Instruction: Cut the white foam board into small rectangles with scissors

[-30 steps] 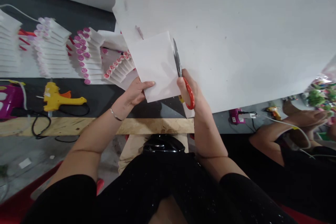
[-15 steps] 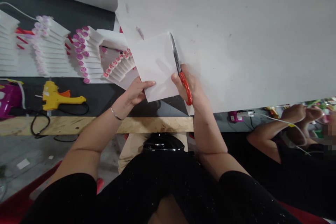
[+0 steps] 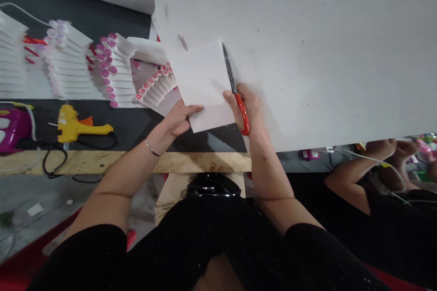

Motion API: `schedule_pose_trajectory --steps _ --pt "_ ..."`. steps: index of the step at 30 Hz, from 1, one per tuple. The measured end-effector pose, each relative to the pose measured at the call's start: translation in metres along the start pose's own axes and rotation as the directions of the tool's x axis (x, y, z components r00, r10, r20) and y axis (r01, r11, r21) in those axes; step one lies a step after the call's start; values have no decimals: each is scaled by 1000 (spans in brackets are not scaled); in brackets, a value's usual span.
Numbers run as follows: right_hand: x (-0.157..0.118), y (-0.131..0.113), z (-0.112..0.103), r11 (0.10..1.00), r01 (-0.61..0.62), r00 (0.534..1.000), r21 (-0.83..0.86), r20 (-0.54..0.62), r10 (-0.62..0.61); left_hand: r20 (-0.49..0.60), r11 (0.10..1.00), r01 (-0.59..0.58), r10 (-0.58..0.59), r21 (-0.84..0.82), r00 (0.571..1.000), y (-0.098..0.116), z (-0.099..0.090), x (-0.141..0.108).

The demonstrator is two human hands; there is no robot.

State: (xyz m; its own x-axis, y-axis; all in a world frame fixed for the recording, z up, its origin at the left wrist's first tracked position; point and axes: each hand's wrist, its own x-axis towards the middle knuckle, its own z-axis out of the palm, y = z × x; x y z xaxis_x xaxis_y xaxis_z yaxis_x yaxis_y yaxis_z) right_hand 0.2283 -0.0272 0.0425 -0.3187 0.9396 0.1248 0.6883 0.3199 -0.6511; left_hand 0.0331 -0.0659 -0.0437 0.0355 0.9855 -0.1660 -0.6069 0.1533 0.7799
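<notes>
My left hand (image 3: 179, 117) pinches the lower left edge of a white sheet of paper (image 3: 201, 77), thumb on top and fingers underneath. In my right hand (image 3: 251, 104) is a pair of scissors with red handles (image 3: 243, 116), its blades together or nearly so and pointing away from me. The blades run along the right edge of the sheet; whether paper lies between them I cannot tell. Beneath both hands spreads a large white board or sheet (image 3: 307, 54). A small pencil-like stub (image 3: 183, 42) lies on it near the paper's top left corner.
To the left lie rows of white paper rolls with pink and purple ends (image 3: 109, 70). A yellow glue gun (image 3: 82, 125) and its black cable rest near the wooden table edge (image 3: 205, 162). A purple device (image 3: 15, 127) stands far left. At right, another person's hands (image 3: 392, 150) are at work.
My hands, the paper and the scissors hold nearly the same pose. The view has shifted slightly. At right, the other person's hands have moved a little.
</notes>
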Motion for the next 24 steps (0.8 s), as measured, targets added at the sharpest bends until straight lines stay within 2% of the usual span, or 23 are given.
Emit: schedule_pose_trajectory --steps 6,12,18,24 --pt "4 -2 -7 997 -23 995 68 102 16 10 1000 21 -21 -3 1000 1 -3 -1" --pt "8 -5 -9 992 -84 987 90 144 70 -24 1000 24 -24 -4 999 -4 -2 2" --pt "15 -10 -4 995 -80 994 59 82 75 -47 999 -4 2 -43 999 -4 -1 2" --pt "14 -8 3 992 -104 995 70 12 103 -6 999 1 -1 -51 1000 -7 -5 5"
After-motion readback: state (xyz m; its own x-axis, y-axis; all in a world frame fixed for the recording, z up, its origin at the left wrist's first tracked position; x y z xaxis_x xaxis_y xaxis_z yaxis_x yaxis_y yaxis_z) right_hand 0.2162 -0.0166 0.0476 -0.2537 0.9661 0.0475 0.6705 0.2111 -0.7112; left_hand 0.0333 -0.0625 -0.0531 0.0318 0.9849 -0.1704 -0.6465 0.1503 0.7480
